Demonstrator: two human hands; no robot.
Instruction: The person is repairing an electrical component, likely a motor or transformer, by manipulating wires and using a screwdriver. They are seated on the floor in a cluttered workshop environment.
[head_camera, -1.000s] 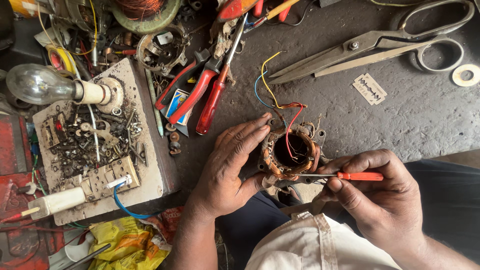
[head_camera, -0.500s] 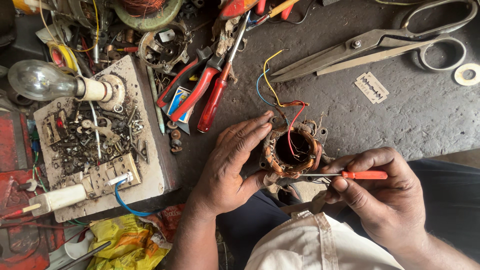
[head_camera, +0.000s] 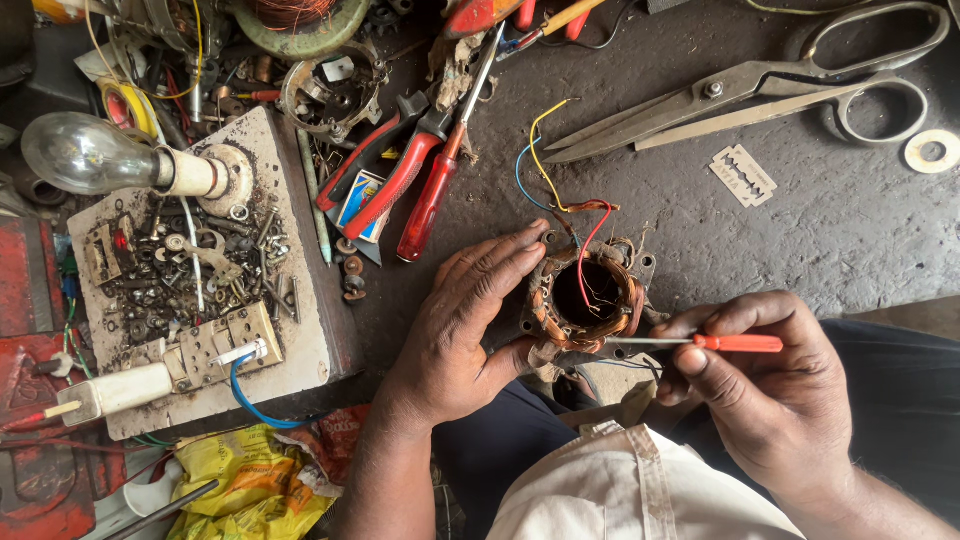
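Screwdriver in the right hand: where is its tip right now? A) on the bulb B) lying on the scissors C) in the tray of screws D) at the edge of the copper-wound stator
D: the right hand holds the orange-handled screwdriver level, its shaft reaching the copper windings of the stator, which the left hand steadies.
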